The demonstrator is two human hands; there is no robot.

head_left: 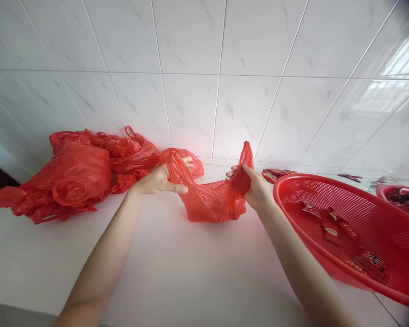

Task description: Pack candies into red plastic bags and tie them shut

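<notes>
A thin red plastic bag (213, 202) is stretched between my two hands, its bottom low over the white countertop. My left hand (157, 179) holds the bag's left side, with the thumb in front and the fingers partly hidden behind the film. On the other side, my right hand (255, 184) grips the right handle between thumb and fingers, and the top of the handle sticks up above them. The mouth of the bag sags between the hands. Whether anything lies inside it I cannot tell.
Several red plastic bags (83, 170) are heaped at the left against the tiled wall (191, 41). At the right stands a red plastic basket (313, 243) with small red packets (330, 227) in it. More packets (277, 174) lie behind its rim, and a second red container (385, 193) stands at the far right.
</notes>
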